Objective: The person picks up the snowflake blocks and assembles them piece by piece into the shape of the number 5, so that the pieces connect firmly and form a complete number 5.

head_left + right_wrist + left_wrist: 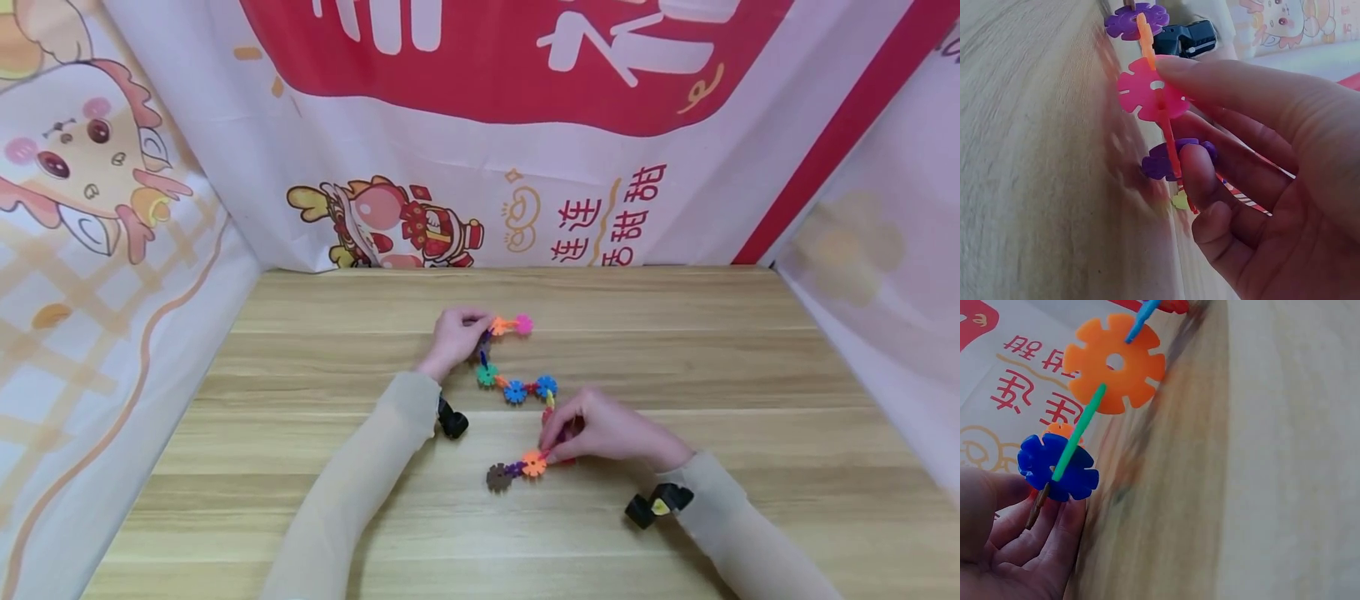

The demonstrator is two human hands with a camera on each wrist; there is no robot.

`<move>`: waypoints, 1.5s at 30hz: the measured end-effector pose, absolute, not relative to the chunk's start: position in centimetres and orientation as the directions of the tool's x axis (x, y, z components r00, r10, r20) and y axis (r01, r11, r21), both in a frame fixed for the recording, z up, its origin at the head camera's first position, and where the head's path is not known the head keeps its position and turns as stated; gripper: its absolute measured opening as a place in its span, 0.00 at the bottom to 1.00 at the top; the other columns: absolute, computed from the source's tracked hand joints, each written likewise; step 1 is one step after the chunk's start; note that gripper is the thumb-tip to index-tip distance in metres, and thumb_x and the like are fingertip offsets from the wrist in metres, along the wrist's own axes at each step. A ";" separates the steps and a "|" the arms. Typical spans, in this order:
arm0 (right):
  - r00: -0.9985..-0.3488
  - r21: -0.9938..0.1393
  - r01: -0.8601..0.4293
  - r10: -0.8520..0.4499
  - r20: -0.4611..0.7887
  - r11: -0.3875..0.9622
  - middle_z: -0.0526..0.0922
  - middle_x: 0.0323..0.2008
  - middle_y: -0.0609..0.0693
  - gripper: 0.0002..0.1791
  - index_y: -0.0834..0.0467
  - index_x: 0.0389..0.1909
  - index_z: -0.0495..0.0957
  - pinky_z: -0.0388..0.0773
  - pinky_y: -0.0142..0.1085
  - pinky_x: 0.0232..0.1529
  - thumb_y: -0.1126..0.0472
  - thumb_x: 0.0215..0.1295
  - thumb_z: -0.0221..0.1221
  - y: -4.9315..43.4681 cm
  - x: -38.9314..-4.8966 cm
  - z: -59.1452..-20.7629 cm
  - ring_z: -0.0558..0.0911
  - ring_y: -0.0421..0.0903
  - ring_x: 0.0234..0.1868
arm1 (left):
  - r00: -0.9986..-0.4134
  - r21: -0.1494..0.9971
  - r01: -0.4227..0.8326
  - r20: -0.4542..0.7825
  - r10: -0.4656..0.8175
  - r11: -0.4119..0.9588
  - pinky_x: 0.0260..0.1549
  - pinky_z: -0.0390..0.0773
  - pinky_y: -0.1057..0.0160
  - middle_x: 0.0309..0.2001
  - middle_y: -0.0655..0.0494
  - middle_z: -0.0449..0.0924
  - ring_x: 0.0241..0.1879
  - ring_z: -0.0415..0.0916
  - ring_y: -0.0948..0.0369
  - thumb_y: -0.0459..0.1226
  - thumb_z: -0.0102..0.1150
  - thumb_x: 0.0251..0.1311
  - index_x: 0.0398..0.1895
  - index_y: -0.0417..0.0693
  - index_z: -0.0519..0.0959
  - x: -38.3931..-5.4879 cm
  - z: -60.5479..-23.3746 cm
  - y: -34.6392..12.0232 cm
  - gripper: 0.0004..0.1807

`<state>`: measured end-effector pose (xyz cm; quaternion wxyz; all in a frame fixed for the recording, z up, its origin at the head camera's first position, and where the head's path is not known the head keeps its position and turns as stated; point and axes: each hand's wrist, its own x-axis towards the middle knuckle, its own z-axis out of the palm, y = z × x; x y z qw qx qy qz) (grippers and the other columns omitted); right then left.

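A chain of notched plastic snowflake discs lies in an S-shape on the table, many discs standing edge-on. My left hand (456,342) pinches the chain near its far end, beside an orange disc (498,326) and a pink end disc (524,324). In the left wrist view its fingers are at a blue disc (1059,467). Nearer to me, my right hand (603,427) holds the chain by an orange disc (534,464). In the right wrist view, a fingertip touches a pink disc (1153,89), with a purple disc (1172,159) by the other fingers. A brown disc (498,477) ends the near side.
Between the hands run a green disc (487,375) and two blue discs, one at the left (515,392). The wooden table (300,517) meets a printed cloth backdrop (480,142) at its far edge. Black wrist cameras (452,419) sit on both sleeves.
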<state>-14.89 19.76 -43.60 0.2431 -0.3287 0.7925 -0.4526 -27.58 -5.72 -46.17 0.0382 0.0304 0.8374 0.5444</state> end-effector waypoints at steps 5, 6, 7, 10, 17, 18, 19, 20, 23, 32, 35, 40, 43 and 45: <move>-0.673 -0.886 -0.283 -0.734 -0.090 0.368 0.88 0.37 0.47 0.02 0.50 0.37 0.90 0.82 0.37 0.31 0.60 0.65 0.70 19.7 -14.9 -43.5 0.83 0.47 0.31 | -0.996 0.920 0.026 -0.009 0.088 0.392 0.50 0.80 0.57 0.46 0.50 0.87 0.47 0.83 0.56 0.40 0.62 0.71 0.50 0.44 0.87 -27.5 -46.4 -5.7 0.12; -0.677 -0.886 -0.281 -0.730 -0.088 0.367 0.88 0.37 0.46 0.02 0.49 0.37 0.90 0.82 0.37 0.31 0.59 0.65 0.70 19.7 -15.0 -43.4 0.83 0.47 0.31 | -0.996 0.922 0.027 -0.007 0.085 0.386 0.50 0.80 0.57 0.45 0.50 0.87 0.46 0.83 0.57 0.40 0.62 0.71 0.50 0.44 0.87 -27.4 -46.5 -5.6 0.12; -0.682 -0.887 -0.283 -0.727 -0.081 0.365 0.88 0.37 0.45 0.02 0.49 0.37 0.90 0.82 0.37 0.31 0.58 0.65 0.70 19.7 -15.0 -43.3 0.83 0.47 0.31 | -0.996 0.923 0.028 -0.004 0.084 0.384 0.49 0.80 0.57 0.45 0.51 0.87 0.46 0.83 0.57 0.39 0.62 0.71 0.50 0.45 0.87 -27.4 -46.5 -5.6 0.11; -0.693 -0.885 -0.309 -0.720 -0.042 0.349 0.87 0.37 0.44 0.02 0.47 0.36 0.89 0.80 0.36 0.31 0.57 0.64 0.71 19.8 -15.1 -43.1 0.81 0.47 0.32 | -0.995 0.918 0.057 0.020 0.097 0.391 0.46 0.80 0.57 0.43 0.51 0.87 0.43 0.82 0.58 0.36 0.61 0.71 0.48 0.45 0.88 -27.2 -46.4 -5.5 0.10; -0.697 -0.881 -0.358 -0.717 0.032 0.309 0.87 0.34 0.45 0.03 0.48 0.36 0.88 0.76 0.33 0.28 0.57 0.62 0.72 19.8 -15.4 -42.7 0.79 0.47 0.29 | -0.987 0.908 0.122 0.069 0.145 0.401 0.48 0.79 0.57 0.43 0.50 0.86 0.44 0.81 0.56 0.33 0.61 0.70 0.48 0.41 0.87 -26.9 -46.3 -5.5 0.09; -0.704 -0.885 -0.343 -0.710 0.021 0.314 0.86 0.34 0.45 0.03 0.48 0.36 0.88 0.76 0.33 0.28 0.57 0.63 0.72 19.8 -15.4 -42.6 0.79 0.47 0.29 | -0.987 0.909 0.121 0.066 0.149 0.399 0.49 0.79 0.57 0.43 0.50 0.86 0.45 0.81 0.56 0.33 0.61 0.70 0.48 0.40 0.87 -26.9 -46.3 -5.6 0.09; -0.713 -0.885 -0.334 -0.701 0.012 0.325 0.86 0.34 0.45 0.03 0.47 0.36 0.88 0.76 0.34 0.29 0.57 0.63 0.72 19.8 -15.4 -42.5 0.79 0.48 0.30 | -0.986 0.910 0.119 0.062 0.153 0.397 0.50 0.78 0.57 0.44 0.50 0.86 0.46 0.81 0.56 0.33 0.61 0.70 0.48 0.41 0.87 -26.9 -46.3 -5.6 0.09; -0.721 -0.887 -0.322 -0.693 0.003 0.332 0.86 0.35 0.45 0.03 0.47 0.36 0.88 0.76 0.34 0.30 0.57 0.63 0.72 19.8 -15.5 -42.4 0.79 0.48 0.30 | -0.986 0.911 0.115 0.056 0.157 0.395 0.51 0.78 0.57 0.45 0.50 0.86 0.46 0.80 0.56 0.33 0.61 0.71 0.48 0.41 0.87 -26.9 -46.3 -5.7 0.09; -0.747 -0.888 -0.298 -0.665 -0.011 0.349 0.86 0.35 0.46 0.02 0.47 0.35 0.88 0.75 0.37 0.34 0.56 0.64 0.72 19.6 -15.5 -41.8 0.79 0.49 0.34 | -0.985 0.913 0.100 0.034 0.170 0.395 0.52 0.78 0.56 0.46 0.51 0.86 0.47 0.80 0.55 0.32 0.60 0.71 0.48 0.42 0.87 -26.9 -46.2 -5.9 0.09; -0.774 -0.888 -0.325 -0.631 0.052 0.325 0.87 0.38 0.45 0.02 0.48 0.37 0.87 0.74 0.41 0.38 0.57 0.66 0.70 19.1 -16.1 -40.3 0.80 0.49 0.39 | -0.974 0.902 0.089 -0.010 0.227 0.423 0.54 0.77 0.56 0.48 0.49 0.85 0.50 0.80 0.54 0.28 0.57 0.70 0.51 0.41 0.86 -26.7 -45.7 -6.5 0.12; -0.773 -0.894 -0.346 -0.626 0.102 0.283 0.88 0.38 0.47 0.02 0.50 0.38 0.87 0.74 0.43 0.41 0.61 0.67 0.68 18.9 -16.4 -39.7 0.81 0.50 0.40 | -0.967 0.900 0.095 -0.017 0.253 0.425 0.53 0.77 0.56 0.48 0.48 0.85 0.48 0.80 0.54 0.28 0.57 0.71 0.51 0.40 0.86 -26.7 -45.6 -6.8 0.12; -0.791 -0.904 -0.353 -0.592 0.152 0.239 0.87 0.37 0.49 0.03 0.53 0.39 0.87 0.72 0.43 0.44 0.64 0.68 0.66 18.6 -16.8 -38.4 0.81 0.51 0.40 | -0.954 0.894 0.081 -0.059 0.295 0.441 0.51 0.78 0.55 0.48 0.49 0.85 0.47 0.80 0.54 0.28 0.56 0.72 0.52 0.41 0.86 -26.6 -45.5 -7.3 0.12; -0.816 -0.924 -0.306 -0.562 0.132 0.227 0.86 0.38 0.52 0.04 0.55 0.40 0.87 0.76 0.42 0.44 0.64 0.68 0.65 18.4 -17.0 -37.4 0.80 0.53 0.41 | -0.944 0.884 0.094 -0.068 0.324 0.458 0.54 0.77 0.54 0.50 0.48 0.85 0.49 0.79 0.54 0.27 0.55 0.72 0.51 0.42 0.86 -26.4 -45.4 -7.5 0.13; -0.830 -0.942 -0.262 -0.547 0.110 0.209 0.85 0.40 0.54 0.05 0.58 0.42 0.86 0.79 0.40 0.43 0.65 0.69 0.64 18.3 -17.1 -36.8 0.80 0.53 0.41 | -0.936 0.878 0.099 -0.077 0.342 0.468 0.57 0.75 0.53 0.53 0.48 0.84 0.54 0.78 0.53 0.26 0.54 0.72 0.52 0.43 0.86 -26.2 -45.2 -7.6 0.14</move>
